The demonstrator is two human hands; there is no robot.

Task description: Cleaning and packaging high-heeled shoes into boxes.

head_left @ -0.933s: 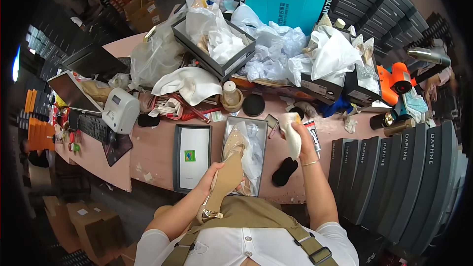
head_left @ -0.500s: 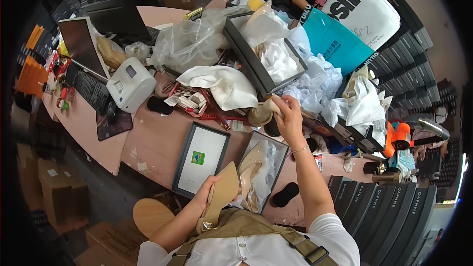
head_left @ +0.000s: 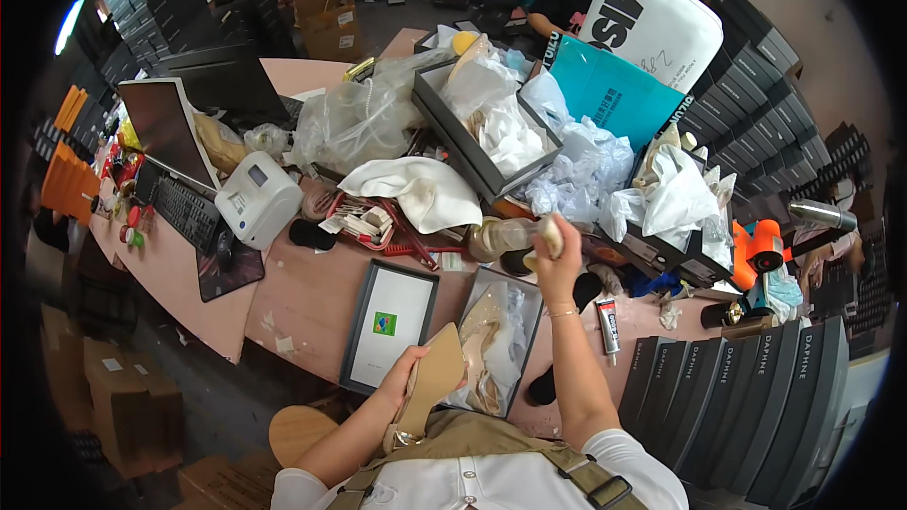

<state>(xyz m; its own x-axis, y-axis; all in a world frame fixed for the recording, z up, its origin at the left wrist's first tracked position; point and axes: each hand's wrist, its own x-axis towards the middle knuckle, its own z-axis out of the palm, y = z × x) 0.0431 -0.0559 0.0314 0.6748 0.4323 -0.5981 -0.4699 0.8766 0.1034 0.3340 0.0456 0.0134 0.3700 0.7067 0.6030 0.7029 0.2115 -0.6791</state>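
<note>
My left hand grips a beige high-heeled shoe, its tan sole turned up and its heel end close to my body. In my right hand is a small cream rounded piece, partly hidden by the fingers; whether it is a pad or a wad of cloth I cannot tell. Just left of that hand a cloudy, see-through jar stands on the table. The matching sparkly shoe lies in an open grey shoebox with thin white wrapping. Beside it is the box's lid, inside up.
A white cloth and a red tray of small pieces lie behind the lid. Further back is an opened shoebox full of paper. Stacked grey shoeboxes rise at right, near an orange heat gun and a glue tube.
My right hand has drawn back from the jar toward me, bringing the cream piece with it. The left hand still holds the shoe sole up. The whole view has shifted slightly.
</note>
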